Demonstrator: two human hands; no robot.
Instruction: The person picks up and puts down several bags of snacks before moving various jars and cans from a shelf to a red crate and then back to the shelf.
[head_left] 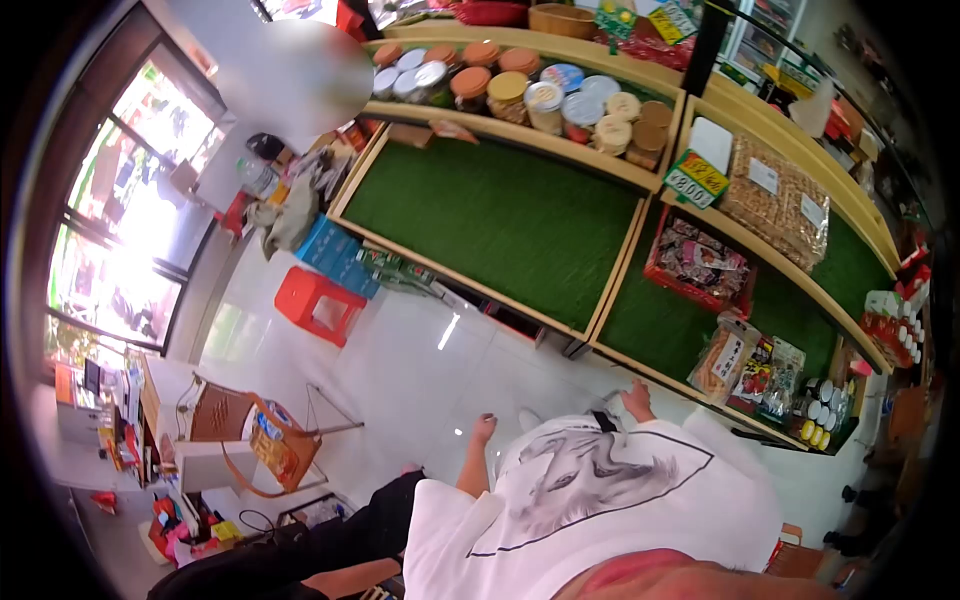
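Note:
My left hand [484, 429] hangs over the pale tiled floor, at the left of my white printed T-shirt. Its fingers look curled in, and nothing shows in them. My right hand [636, 402] is near the front edge of the wooden display stand, with its fingers partly apart and no object visible in it. Ahead of both hands lies a bare green-lined compartment [490, 220]. To its right, the neighbouring compartment holds a red basket of wrapped snacks [700, 262], a bag of snacks [725, 355] and several small jars [822, 412].
Several lidded jars [507, 95] line the upper shelf, with a big bag of nuts [777, 195] to the right. A red stool [318, 303] and a blue box [338, 254] stand left. A chair with a brown bag [275, 445] and a person's dark-clothed arm or leg [350, 525] are lower left.

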